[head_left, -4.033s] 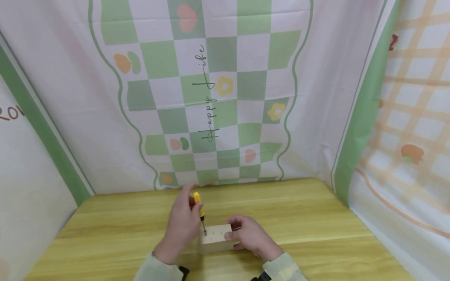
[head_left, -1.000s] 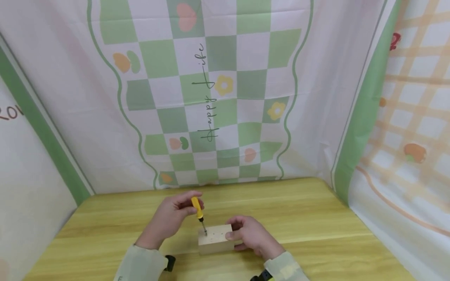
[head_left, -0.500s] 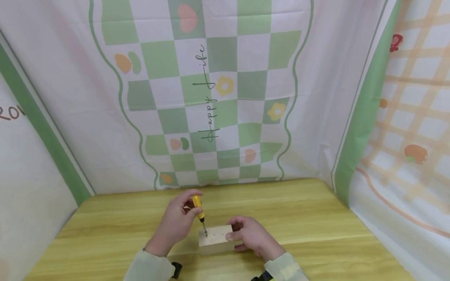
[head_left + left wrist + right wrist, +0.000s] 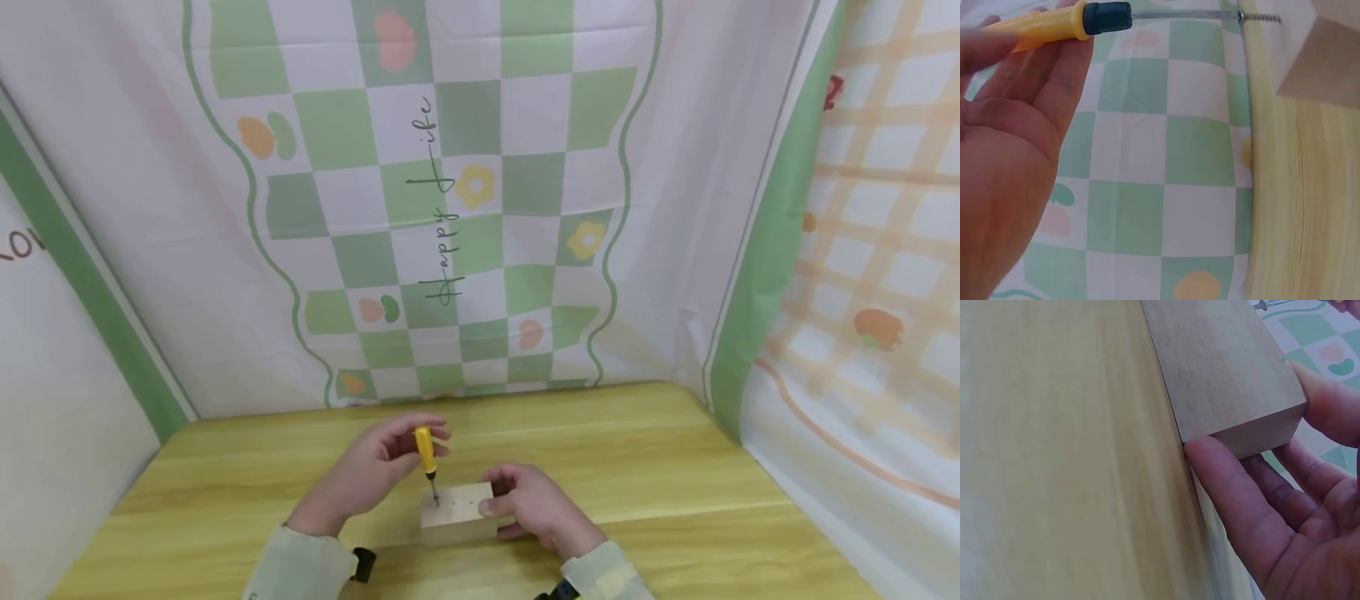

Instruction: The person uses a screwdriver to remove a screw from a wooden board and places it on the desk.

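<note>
Left grip [image 4: 375, 467] pinches a screwdriver [image 4: 425, 450]; right grip [image 4: 536, 505] holds a block [image 4: 456, 520] well inside the far table edge [image 4: 570, 394].

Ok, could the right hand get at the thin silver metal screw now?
Probably not without letting go: the right hand grips the opposite end of the pale rectangular wooden block, and the yellow-handled screwdriver stands against the screw.

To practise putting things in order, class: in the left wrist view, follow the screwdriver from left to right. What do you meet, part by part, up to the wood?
Yellow handle, dark collar, metal shaft, screw, wooden block.
</note>
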A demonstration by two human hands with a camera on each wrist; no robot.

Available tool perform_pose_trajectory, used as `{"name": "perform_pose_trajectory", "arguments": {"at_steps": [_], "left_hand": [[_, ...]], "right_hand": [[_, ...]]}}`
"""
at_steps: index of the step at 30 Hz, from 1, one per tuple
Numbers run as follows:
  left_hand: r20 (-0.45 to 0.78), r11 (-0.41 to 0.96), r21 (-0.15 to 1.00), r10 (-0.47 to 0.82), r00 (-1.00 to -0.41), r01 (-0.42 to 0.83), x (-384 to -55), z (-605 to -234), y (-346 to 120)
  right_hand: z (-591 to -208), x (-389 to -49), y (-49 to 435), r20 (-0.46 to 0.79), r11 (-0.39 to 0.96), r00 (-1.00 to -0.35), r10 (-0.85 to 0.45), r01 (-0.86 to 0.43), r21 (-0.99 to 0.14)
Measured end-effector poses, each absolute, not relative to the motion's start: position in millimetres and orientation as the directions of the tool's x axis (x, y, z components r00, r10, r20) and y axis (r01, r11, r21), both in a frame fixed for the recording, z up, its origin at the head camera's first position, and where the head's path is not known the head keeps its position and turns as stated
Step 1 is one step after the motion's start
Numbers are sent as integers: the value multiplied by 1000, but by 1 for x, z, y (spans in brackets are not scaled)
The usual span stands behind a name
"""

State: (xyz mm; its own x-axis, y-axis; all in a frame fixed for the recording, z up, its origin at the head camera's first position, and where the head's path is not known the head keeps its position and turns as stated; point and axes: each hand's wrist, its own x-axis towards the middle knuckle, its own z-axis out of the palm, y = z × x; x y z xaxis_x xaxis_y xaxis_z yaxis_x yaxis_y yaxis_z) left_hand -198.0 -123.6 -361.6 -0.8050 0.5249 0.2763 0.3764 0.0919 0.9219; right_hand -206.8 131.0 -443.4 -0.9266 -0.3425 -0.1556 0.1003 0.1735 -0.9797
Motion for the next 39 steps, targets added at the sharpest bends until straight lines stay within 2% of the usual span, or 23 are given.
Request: {"name": "perform_pose_trajectory", "arguments": {"at_steps": [4, 8, 11, 18, 24, 39], "left_hand": [[265, 230, 875, 508, -819, 426, -198, -361, -120], [352, 370, 747, 486, -800, 553, -195, -361, -113], [410, 430, 678, 452, -792, 596, -192, -362, -108], [483, 523, 622, 330, -811, 583, -186, -370, -97], [557, 633, 536, 232, -797, 559, -181, -375, -90], [622, 735, 426, 185, -761, 527, -178, -381, -81]], "right_hand": [[-443, -206, 131, -144, 164, -929, -342, 92, -982], [-444, -205, 131, -138, 158, -928, -346, 87, -984], [-444, -206, 131, -140, 160, -927, -347, 89, -983], [-446, -207, 132, -142, 164, -927, -349, 88, -982], [-446, -207, 132, -151, 165, -923, -354, 97, -982], [-446, -206, 132, -133, 157, -924, -358, 81, -984]]}}
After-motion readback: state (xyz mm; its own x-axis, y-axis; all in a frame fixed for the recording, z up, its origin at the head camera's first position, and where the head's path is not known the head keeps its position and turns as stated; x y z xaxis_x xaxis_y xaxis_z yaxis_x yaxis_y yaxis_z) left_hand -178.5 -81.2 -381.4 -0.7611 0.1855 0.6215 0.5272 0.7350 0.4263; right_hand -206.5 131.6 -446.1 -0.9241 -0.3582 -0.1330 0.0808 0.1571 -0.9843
